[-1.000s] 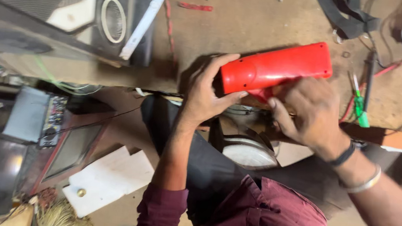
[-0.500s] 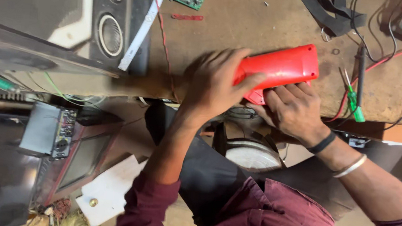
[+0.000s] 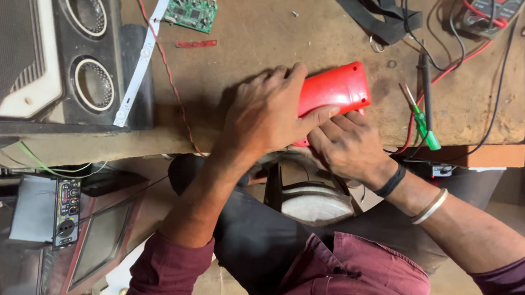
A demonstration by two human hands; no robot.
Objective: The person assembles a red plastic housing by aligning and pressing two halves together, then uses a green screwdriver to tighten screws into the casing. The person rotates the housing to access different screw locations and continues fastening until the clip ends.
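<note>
1. Compared with a moment ago, both hands have brought the red plastic case (image 3: pixel 338 91) lower, onto the edge of the brown workbench (image 3: pixel 254 31).
2. Left hand (image 3: pixel 269 113) lies over the case, fingers spread and pressing on it.
3. Right hand (image 3: pixel 346 143) grips the near end from below, fingers curled; what the fingertips touch I cannot tell.
4. Holding the case flat and steady looks wise, because a green screwdriver (image 3: pixel 422 121) and a black probe (image 3: pixel 424 80) lie just beside it.
5. A speaker box (image 3: pixel 42 36) and a green circuit board (image 3: pixel 191 12) stay well apart.
</note>
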